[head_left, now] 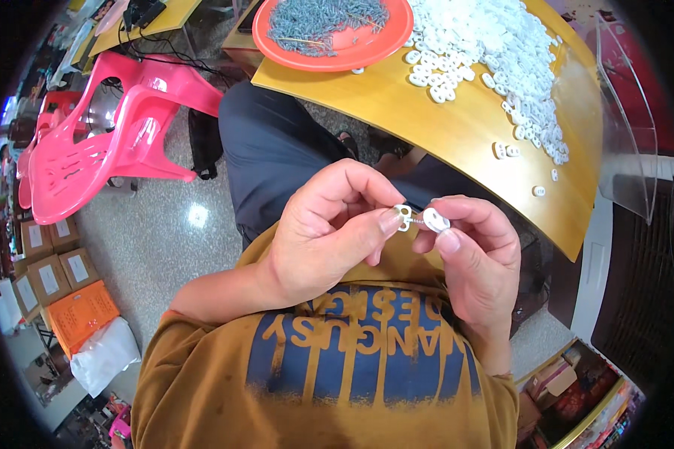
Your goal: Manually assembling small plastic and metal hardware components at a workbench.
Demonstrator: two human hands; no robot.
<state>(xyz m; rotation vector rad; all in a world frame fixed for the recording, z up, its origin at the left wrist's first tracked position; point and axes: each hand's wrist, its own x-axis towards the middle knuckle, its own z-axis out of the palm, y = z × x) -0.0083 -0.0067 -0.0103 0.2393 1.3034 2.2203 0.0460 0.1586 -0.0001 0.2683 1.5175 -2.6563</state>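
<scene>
My left hand [333, 232] pinches a small white plastic cord-lock plunger [404, 218] with holes through it, between thumb and forefinger. A short thin metal spring [418, 221] bridges the gap from it to the other piece. That piece is a rounded white cord-lock shell [436, 219] with two dark openings, gripped by the thumb and fingers of my right hand [478, 251]. Both hands are held up close together over my lap, in front of my brown shirt. Whether the spring's ends sit inside the two pieces is too small to tell.
Ahead stands a yellow wooden table [397, 105] with a red plate [352, 59] of small springs [299, 26]. A heap of white plastic shells [494, 45] covers its far right. Pink plastic chairs [90, 161] and cardboard boxes [49, 277] are at left.
</scene>
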